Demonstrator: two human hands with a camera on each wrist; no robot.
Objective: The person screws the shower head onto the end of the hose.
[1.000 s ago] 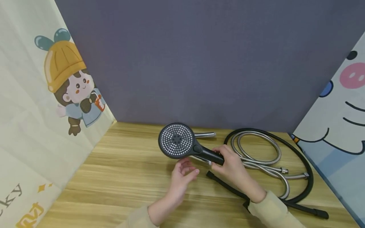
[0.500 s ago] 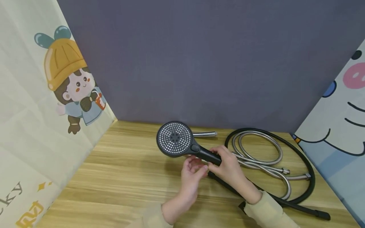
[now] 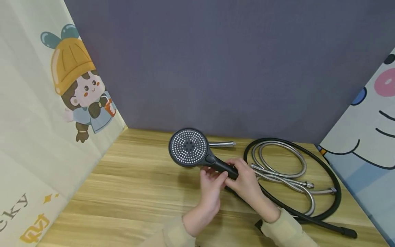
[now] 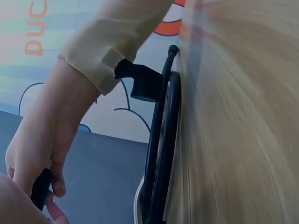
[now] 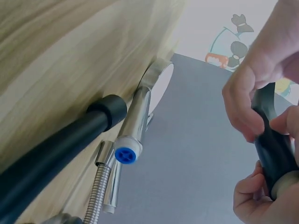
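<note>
Above the table, a black handheld shower head [image 3: 189, 147] is held with its round nozzle face toward me. My right hand [image 3: 247, 178] grips the lower end of its handle. My left hand [image 3: 210, 190] holds the handle further up, its fingers behind and its thumb in front. Both hands are close together, and in the right wrist view they wrap the black handle [image 5: 275, 151]. Behind the black one lies a chrome shower head; its handle [image 3: 222, 144] shows in the head view, while the right wrist view shows a blue insert [image 5: 125, 155] in the handle end.
Coiled silver metal hoses [image 3: 303, 164] and a black hose [image 3: 336, 192] lie at the right of the wooden table [image 3: 123, 192]. A black bracket-like piece [image 4: 145, 84] is partly behind the right sleeve. A grey panel [image 3: 216, 68] stands behind, with printed cloths at both sides.
My left hand has moved right and up to the black shower head's handle, beside my right hand, and taken hold of it. The shower head has shifted slightly left and up in view.
</note>
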